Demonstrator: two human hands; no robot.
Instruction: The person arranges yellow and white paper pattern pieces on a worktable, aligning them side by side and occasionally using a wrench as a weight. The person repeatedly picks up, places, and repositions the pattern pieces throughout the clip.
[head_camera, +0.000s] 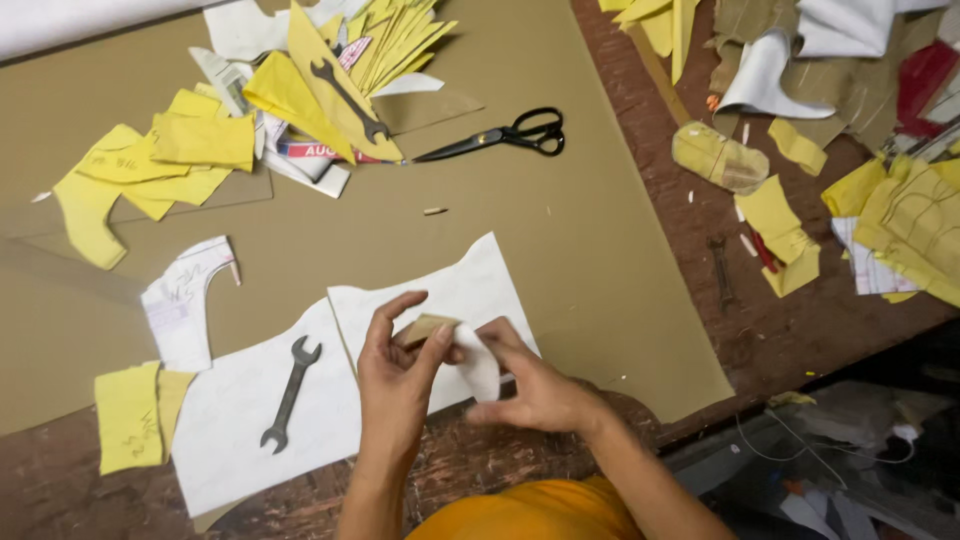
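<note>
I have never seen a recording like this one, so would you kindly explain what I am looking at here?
There is no machine: a camera worn on a person's head looks down at their two bare hands. The left hand and right hand together hold a small tan and white piece over white pattern sheets. These lie on a brown cardboard sheet on a worn table. A spanner rests on one white sheet. Farther off lie black scissors, yellow cut pieces and a second spanner.
</note>
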